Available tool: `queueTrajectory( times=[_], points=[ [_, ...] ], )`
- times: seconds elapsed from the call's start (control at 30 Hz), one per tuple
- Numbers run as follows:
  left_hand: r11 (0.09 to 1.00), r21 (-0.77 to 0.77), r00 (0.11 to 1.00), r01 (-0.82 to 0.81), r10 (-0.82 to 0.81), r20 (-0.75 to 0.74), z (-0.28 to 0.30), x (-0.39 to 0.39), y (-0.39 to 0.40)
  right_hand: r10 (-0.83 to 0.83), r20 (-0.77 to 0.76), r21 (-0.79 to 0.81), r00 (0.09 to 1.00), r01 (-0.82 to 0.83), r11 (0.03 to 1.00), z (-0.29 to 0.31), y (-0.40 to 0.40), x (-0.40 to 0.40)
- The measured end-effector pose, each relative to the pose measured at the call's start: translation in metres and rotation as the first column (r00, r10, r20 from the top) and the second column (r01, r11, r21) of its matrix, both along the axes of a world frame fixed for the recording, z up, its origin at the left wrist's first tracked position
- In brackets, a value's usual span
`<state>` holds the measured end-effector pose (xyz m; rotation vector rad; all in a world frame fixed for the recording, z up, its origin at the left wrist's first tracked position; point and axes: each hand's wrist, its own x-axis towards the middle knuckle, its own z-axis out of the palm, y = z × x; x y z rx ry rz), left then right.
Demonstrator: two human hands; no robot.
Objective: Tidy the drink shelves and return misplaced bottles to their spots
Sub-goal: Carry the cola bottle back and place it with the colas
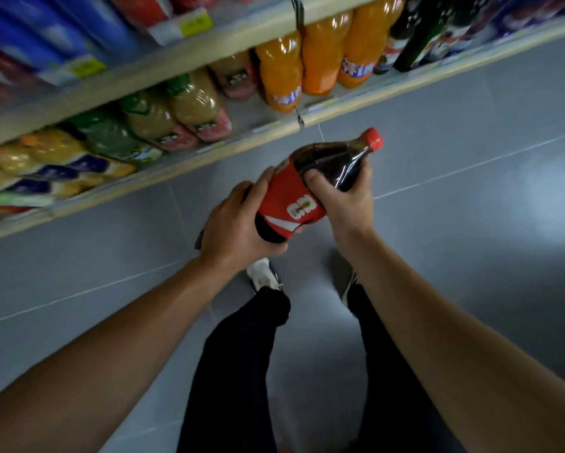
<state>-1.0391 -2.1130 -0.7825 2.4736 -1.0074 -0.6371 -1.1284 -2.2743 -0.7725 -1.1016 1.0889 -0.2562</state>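
A large cola bottle (pixel 310 184) with a red label and red cap lies tilted in both my hands, cap pointing up and to the right, out over the floor in front of the shelves. My left hand (pixel 238 220) grips its lower body from the left. My right hand (pixel 343 194) grips the dark upper body just below the neck. Behind it, the bottom shelf (pixel 215 152) holds rows of large bottles: orange soda bottles (pixel 323 53), brownish juice bottles (pixel 193 106), a green one (pixel 108 132) and yellow ones (pixel 46 152). A bare patch of shelf shows in front of the orange bottles.
An upper shelf (pixel 163 57) carries blue and red packs with yellow price tags. Dark bottles (pixel 418 34) stand at the right end of the lower shelf. Grey tiled floor (pixel 470 191) spreads to the right. My legs and shoes (pixel 265 276) are below the bottle.
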Motion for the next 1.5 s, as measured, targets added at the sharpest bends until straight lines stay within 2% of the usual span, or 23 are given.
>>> queueTrajectory(
  times=[0.1, 0.23, 0.5, 0.6, 0.8, 0.97, 1.17, 1.5],
  points=[
    [0.997, -0.007, 0.997, -0.072, 0.072, -0.009, 0.087, -0.029, 0.034, 0.065, 0.023, 0.013, 0.998, -0.065, 0.998, 0.088, 0.037, -0.017],
    [0.979, -0.015, 0.978, -0.206, 0.205, -0.044, 0.171, -0.071, 0.083, 0.168, 0.081, 0.027, 0.982, -0.171, 0.985, 0.172, 0.078, -0.038],
    [0.866, -0.024, 0.864, -0.500, 0.496, -0.082, 0.269, -0.148, 0.182, 0.435, 0.074, -0.129, 0.897, -0.424, 0.896, 0.267, 0.176, -0.068],
    [0.810, -0.030, 0.810, -0.586, 0.583, -0.066, 0.287, -0.167, 0.227, 0.545, 0.044, -0.190, 0.837, -0.529, 0.827, 0.287, 0.222, -0.071],
    [0.711, -0.034, 0.711, -0.703, 0.700, -0.060, 0.307, -0.185, 0.333, 0.658, 0.013, -0.265, 0.753, -0.632, 0.729, 0.304, 0.332, -0.066],
    [0.636, -0.065, 0.639, -0.769, 0.766, -0.064, 0.306, -0.187, 0.453, 0.742, 0.002, -0.273, 0.670, -0.714, 0.645, 0.311, 0.455, -0.049],
    [0.592, -0.086, 0.596, -0.801, 0.803, -0.023, 0.311, -0.179, 0.609, 0.813, -0.011, -0.269, 0.582, -0.785, 0.558, 0.316, 0.610, -0.025],
    [0.483, -0.070, 0.486, -0.873, 0.874, -0.024, 0.305, -0.111, 0.808, 0.863, 0.012, -0.216, 0.505, -0.841, 0.496, 0.303, 0.820, 0.062]
  ],
)
